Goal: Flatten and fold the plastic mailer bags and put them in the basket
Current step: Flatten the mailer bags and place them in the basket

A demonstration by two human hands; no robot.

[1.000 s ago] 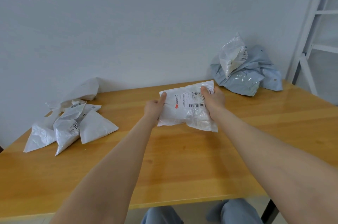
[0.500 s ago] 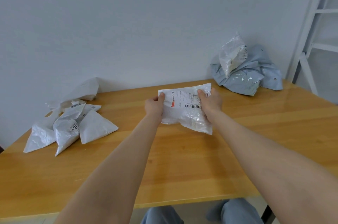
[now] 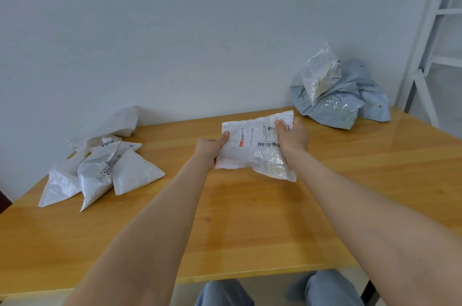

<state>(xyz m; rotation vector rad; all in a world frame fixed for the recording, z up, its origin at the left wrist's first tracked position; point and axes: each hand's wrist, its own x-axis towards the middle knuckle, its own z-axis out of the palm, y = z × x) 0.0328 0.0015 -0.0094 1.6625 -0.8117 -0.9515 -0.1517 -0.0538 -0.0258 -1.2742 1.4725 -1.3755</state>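
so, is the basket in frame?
No, no basket shows: folded white bags left on the table, a grey-blue pile right, the mailer gripped by left hand and right hand.

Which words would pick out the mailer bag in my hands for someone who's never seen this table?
Start at the wooden table against the pale wall. Near its middle, between a white pile on the left and a grey-blue heap at the back right, is a white mailer bag. It alone is gripped by the left hand and right hand, its barcode label facing up.
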